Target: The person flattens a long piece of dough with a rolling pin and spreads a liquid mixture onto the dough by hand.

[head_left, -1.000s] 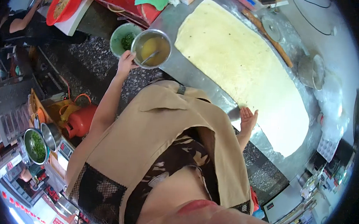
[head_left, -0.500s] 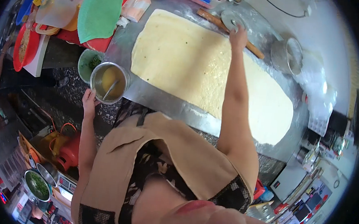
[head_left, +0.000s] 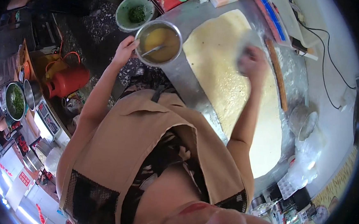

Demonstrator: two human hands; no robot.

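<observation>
Left hand [head_left: 125, 51] gripped the bowl [head_left: 158, 43] of yellow liquid by its rim. Right hand [head_left: 253, 63], blurred, pressed flat on the dough [head_left: 234, 90] beside it, grip unclear. Most dough looked uncoated.

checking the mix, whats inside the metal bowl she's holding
The metal bowl, held at its rim by the left hand, holds yellow liquid and a metal spoon. The spoon's tip is sunk in the liquid, unseen.

Shiny metal bowl [head_left: 158, 43], glossy oiled dough sheet [head_left: 234, 90], smooth steel table [head_left: 189, 88], wooden rolling pin [head_left: 277, 75].
</observation>
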